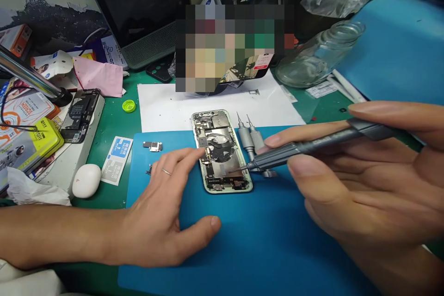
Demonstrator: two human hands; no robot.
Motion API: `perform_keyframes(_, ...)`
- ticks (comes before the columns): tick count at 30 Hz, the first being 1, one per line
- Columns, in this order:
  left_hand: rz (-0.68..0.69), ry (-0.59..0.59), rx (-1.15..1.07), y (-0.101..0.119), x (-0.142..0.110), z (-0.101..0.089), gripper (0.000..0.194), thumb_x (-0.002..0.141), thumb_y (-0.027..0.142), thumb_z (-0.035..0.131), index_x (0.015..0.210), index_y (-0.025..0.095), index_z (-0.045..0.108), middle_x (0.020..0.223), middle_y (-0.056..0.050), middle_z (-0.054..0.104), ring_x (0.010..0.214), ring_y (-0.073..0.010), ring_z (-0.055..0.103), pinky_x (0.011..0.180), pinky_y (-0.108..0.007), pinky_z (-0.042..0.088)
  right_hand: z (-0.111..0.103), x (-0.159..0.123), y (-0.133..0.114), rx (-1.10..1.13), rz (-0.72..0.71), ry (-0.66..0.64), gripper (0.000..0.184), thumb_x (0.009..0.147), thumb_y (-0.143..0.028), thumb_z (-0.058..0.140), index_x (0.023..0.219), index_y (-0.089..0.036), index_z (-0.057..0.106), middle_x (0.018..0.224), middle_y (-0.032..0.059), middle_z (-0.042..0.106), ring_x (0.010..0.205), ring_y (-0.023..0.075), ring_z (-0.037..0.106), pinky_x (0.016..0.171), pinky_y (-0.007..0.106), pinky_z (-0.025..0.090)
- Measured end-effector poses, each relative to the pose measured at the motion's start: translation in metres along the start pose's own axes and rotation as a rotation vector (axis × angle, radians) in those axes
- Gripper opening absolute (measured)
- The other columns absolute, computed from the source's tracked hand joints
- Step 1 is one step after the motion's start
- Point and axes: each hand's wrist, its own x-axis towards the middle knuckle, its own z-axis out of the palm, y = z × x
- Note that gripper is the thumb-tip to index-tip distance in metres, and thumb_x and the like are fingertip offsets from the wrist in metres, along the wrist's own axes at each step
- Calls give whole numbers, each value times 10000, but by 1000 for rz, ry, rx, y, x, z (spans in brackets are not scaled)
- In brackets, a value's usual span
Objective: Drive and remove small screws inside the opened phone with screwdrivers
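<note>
An opened smartphone (225,171) with a pale green frame lies on the blue mat (270,249), its inner boards and metal plate showing. My left hand (166,208) has its fingers spread, the fingertips touching or just over the phone's left edge. In my right hand (364,185) is a grey precision screwdriver, gripped between thumb and fingers. The screwdriver (277,157) points left, its thin tip over the phone's lower right part; whether it touches cannot be made out. Two more screwdrivers (246,138) lie along the phone's right side. A small metal part (152,146) sits left of the phone.
White paper (163,111) lies behind the mat, with a glass jar (322,55) at back right. To the left are a white earbud case (86,180), a second opened phone (78,113) on a white box, and a green cap (128,106). A dark screen (138,4) stands behind.
</note>
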Motion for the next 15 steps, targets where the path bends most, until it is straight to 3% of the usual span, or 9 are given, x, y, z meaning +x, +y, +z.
perform_keyframes(9, 85, -116, 180, -5, -3, 3, 1025, 1044, 457, 624, 1691, 216, -133, 1775, -191, -19, 1639, -388, -41, 1310, -662, 97, -1, -3, -8, -45, 119, -15, 658, 849, -35, 756, 1379, -409, 651, 915, -35, 663, 826, 190, 795, 686, 329, 695)
perform_keyframes(15, 90, -159, 245, -5, -2, 4, 1041, 1041, 500, 618, 1692, 168, -124, 1765, -229, -19, 1629, -374, -109, 1302, -669, 45, -3, -2, -17, -111, 212, -63, 605, 871, -57, 761, 1377, -363, 634, 935, -7, 682, 893, 222, 798, 753, 368, 717)
